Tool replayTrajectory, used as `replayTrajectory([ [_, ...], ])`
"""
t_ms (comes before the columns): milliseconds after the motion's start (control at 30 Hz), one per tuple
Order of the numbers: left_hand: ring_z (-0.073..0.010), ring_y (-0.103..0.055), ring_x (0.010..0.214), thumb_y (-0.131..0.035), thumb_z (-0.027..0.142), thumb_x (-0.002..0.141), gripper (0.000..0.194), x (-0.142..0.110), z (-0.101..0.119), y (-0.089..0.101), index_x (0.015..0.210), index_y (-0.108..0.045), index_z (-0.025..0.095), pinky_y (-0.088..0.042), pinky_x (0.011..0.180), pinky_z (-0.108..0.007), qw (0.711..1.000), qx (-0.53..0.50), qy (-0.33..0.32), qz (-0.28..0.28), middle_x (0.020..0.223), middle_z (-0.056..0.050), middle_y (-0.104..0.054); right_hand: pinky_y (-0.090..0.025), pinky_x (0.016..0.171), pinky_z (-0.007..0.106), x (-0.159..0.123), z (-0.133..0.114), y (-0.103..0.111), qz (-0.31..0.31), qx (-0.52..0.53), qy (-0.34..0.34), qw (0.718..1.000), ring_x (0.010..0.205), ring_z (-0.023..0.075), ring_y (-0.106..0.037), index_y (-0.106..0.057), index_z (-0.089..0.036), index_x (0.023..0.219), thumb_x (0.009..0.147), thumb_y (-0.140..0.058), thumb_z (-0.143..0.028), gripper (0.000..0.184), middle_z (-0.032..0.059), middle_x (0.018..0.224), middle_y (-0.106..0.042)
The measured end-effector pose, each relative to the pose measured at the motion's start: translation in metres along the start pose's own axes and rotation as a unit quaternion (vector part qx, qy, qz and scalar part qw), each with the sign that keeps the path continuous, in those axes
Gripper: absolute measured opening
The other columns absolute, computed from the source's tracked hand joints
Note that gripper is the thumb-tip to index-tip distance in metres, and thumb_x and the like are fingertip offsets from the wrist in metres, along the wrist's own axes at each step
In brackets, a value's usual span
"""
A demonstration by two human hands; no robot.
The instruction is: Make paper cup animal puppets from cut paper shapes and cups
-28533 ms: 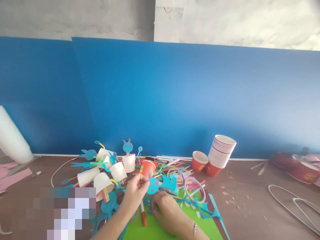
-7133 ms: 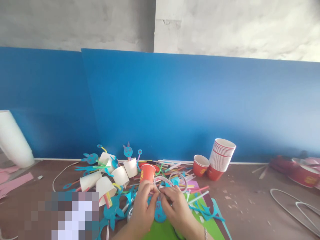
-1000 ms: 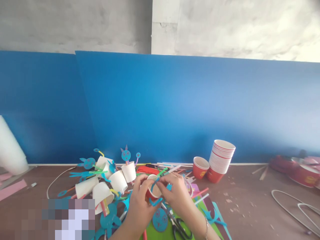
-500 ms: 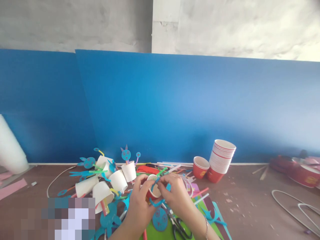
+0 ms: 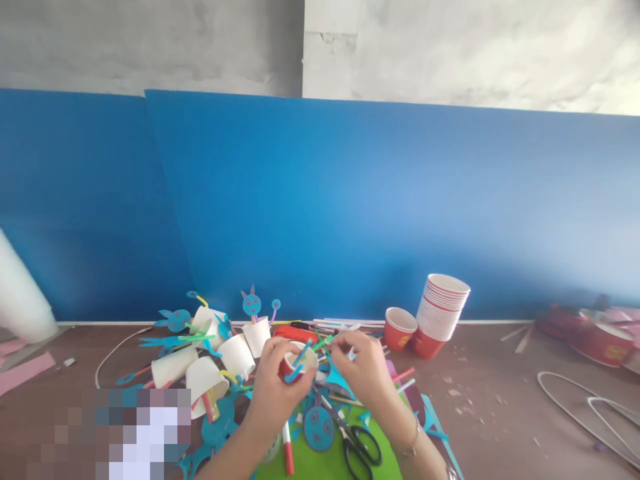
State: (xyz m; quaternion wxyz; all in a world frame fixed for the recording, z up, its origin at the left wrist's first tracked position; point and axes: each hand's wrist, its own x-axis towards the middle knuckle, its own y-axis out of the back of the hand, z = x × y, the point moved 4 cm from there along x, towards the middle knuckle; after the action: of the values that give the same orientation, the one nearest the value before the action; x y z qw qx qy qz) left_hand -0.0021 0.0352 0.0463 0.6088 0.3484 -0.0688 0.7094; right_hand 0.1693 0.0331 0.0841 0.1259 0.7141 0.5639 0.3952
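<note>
My left hand is closed around a red paper cup, its pale inside facing up and tilted towards me. A blue strip lies across the cup's mouth, near my thumb. Just right of the cup, my right hand has thumb and forefinger pinched together by the end of a green straw. Whether the fingers hold the straw or something smaller cannot be made out. Below the hands lie a round blue paper face, black-handled scissors and a red-and-white marker on a green sheet.
White cups with blue paper figures and straws crowd the left. At the back right, a tall stack of paper cups stands beside another red cup. A white cable loops at the far right. Paper scraps dot the table.
My right hand has drawn away from the cup to the right, leaving a gap. My left hand, still holding the cup, has shifted slightly left, and the cup's mouth shows more.
</note>
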Motion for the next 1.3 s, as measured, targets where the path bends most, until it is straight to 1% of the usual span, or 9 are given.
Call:
replayTrajectory([
  [100, -0.0139, -0.056, 0.057, -0.068, 0.031, 0.067, 0.019, 0.005, -0.012, 0.002, 0.08, -0.058, 0.022, -0.047, 0.052, -0.024, 0.991, -0.074, 0.107, 0.007, 0.076, 0.002, -0.057, -0.037, 0.063, 0.026, 0.004, 0.012, 0.007, -0.022, -0.062, -0.031, 0.997, 0.061, 0.0165, -0.058, -0.064, -0.021, 0.064, 0.077, -0.049, -0.021, 0.02, 0.0002, 0.062, -0.067],
  [267, -0.0114, -0.05, 0.041, -0.073, 0.043, 0.068, 0.034, 0.006, -0.022, 0.001, 0.088, -0.056, 0.021, -0.035, 0.041, -0.018, 0.935, -0.218, 0.28, -0.022, 0.047, 0.009, -0.049, -0.036, 0.07, 0.034, -0.002, 0.025, 0.0, -0.118, -0.255, -0.045, 0.959, 0.071, 0.0241, -0.064, -0.066, -0.019, 0.064, 0.079, -0.048, -0.013, 0.024, 0.0088, 0.069, -0.072],
  [400, -0.0121, -0.055, 0.045, -0.077, 0.046, 0.064, 0.044, 0.008, -0.018, 0.003, 0.092, -0.056, 0.02, -0.04, 0.046, -0.019, 0.913, -0.283, 0.293, -0.037, 0.053, 0.006, -0.059, -0.039, 0.074, 0.033, -0.015, 0.017, -0.018, -0.203, -0.227, -0.012, 0.953, 0.088, 0.027, -0.065, -0.07, -0.02, 0.086, 0.066, -0.056, -0.008, 0.027, 0.0092, 0.091, -0.074],
  [567, -0.0138, -0.06, 0.051, -0.075, 0.046, 0.065, 0.046, 0.01, -0.016, 0.004, 0.097, -0.057, 0.018, -0.045, 0.048, -0.021, 0.904, -0.313, 0.289, -0.048, 0.066, 0.001, -0.067, -0.045, 0.076, 0.036, -0.032, 0.003, -0.046, -0.323, -0.23, -0.021, 0.918, 0.089, 0.0319, -0.065, -0.073, -0.017, 0.078, 0.058, -0.07, -0.016, 0.021, 0.0141, 0.09, -0.074],
  [733, -0.0165, -0.063, 0.052, -0.075, 0.046, 0.066, 0.05, 0.009, -0.012, 0.002, 0.103, -0.06, 0.016, -0.051, 0.052, -0.026, 0.894, -0.342, 0.282, -0.066, 0.07, -0.002, -0.069, -0.043, 0.086, 0.046, -0.037, 0.0, -0.061, -0.309, -0.247, -0.018, 0.918, 0.1, 0.0398, -0.06, -0.072, -0.01, 0.081, 0.05, -0.072, -0.008, 0.031, 0.0238, 0.099, -0.069],
  [900, -0.0146, -0.061, 0.049, -0.077, 0.042, 0.065, 0.048, 0.008, -0.01, 0.0, 0.103, -0.061, 0.018, -0.051, 0.052, -0.026, 0.861, -0.392, 0.308, -0.1, 0.067, 0.0, -0.067, -0.045, 0.069, 0.029, -0.03, 0.01, -0.041, -0.322, -0.168, -0.001, 0.932, 0.078, 0.0223, -0.065, -0.069, -0.021, 0.07, 0.058, -0.062, -0.008, 0.019, 0.0042, 0.078, -0.072],
  [1033, -0.0157, -0.062, 0.053, -0.079, 0.037, 0.06, 0.048, 0.006, -0.01, -0.002, 0.101, -0.062, 0.019, -0.051, 0.055, -0.027, 0.827, -0.422, 0.344, -0.14, 0.064, 0.002, -0.066, -0.039, 0.054, 0.022, -0.018, 0.013, -0.007, -0.321, 0.039, -0.012, 0.946, 0.063, 0.015, -0.059, -0.064, -0.021, 0.067, 0.059, -0.061, -0.009, 0.015, -0.0025, 0.068, -0.065],
  [1200, -0.0195, -0.067, 0.064, -0.082, 0.036, 0.056, 0.047, -0.004, -0.013, -0.009, 0.095, -0.063, 0.02, -0.052, 0.062, -0.029, 0.799, -0.405, 0.404, -0.187, 0.073, -0.003, -0.071, -0.046, 0.063, 0.027, 0.002, 0.009, 0.022, -0.088, 0.228, -0.038, 0.969, 0.069, 0.016, -0.057, -0.059, -0.019, 0.077, 0.07, -0.062, -0.022, 0.008, -0.0004, 0.073, -0.062],
  [1300, -0.0196, -0.067, 0.067, -0.083, 0.034, 0.055, 0.043, -0.01, -0.011, -0.014, 0.09, -0.064, 0.019, -0.052, 0.065, -0.03, 0.793, -0.418, 0.391, -0.21, 0.076, -0.003, -0.071, -0.047, 0.064, 0.029, 0.004, 0.005, 0.016, -0.035, 0.25, -0.043, 0.967, 0.07, 0.017, -0.058, -0.062, -0.018, 0.082, 0.071, -0.063, -0.026, 0.014, 0.0022, 0.078, -0.065],
])
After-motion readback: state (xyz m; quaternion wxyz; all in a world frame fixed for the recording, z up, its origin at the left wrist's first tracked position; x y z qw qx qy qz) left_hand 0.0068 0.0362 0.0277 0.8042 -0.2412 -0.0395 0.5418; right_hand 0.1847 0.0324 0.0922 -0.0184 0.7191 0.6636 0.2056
